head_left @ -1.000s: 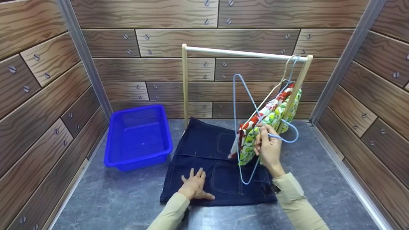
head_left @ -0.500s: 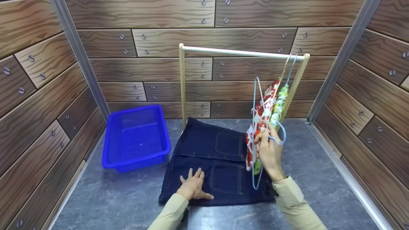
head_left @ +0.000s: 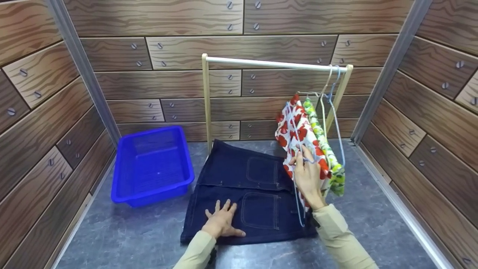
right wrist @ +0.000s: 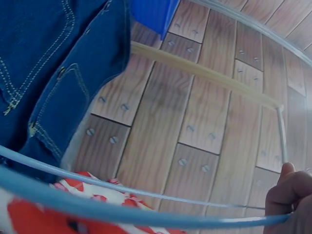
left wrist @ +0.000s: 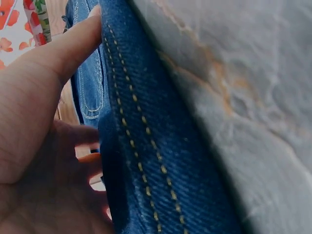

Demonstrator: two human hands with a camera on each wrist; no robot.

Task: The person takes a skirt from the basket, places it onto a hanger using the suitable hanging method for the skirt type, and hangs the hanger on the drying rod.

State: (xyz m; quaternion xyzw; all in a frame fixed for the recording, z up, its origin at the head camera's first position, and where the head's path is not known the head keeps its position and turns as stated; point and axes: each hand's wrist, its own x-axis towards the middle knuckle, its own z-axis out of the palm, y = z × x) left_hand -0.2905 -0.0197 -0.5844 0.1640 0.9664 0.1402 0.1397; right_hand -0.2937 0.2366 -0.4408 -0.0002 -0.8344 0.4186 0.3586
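Observation:
A dark blue denim garment [head_left: 227,164] with stitched pockets lies spread on the grey surface. My left hand [head_left: 220,223] rests on its near left part, fingers straight and spread. Over the garment's right side, my right hand [head_left: 308,179] pinches a light blue wire hanger [right wrist: 195,224], which carries no cloth. This hanger overlaps a white cloth with red flowers [head_left: 282,140] in the head view. Behind that cloth hangs a green and yellow patterned one [head_left: 338,183]. Both are on hangers at the right end of a small clothes rack [head_left: 261,63].
To the left of the denim stands a blue plastic basket [head_left: 149,193]. The rack's left wooden post [head_left: 206,101] rises behind the denim's far left corner. Wood-patterned walls [head_left: 179,48] enclose the surface at the back and both sides.
The hanger in my right hand has turned and now overlaps the red-flowered cloth. The hanging cloths have swung round, showing more red flowers. My left hand stays on the denim.

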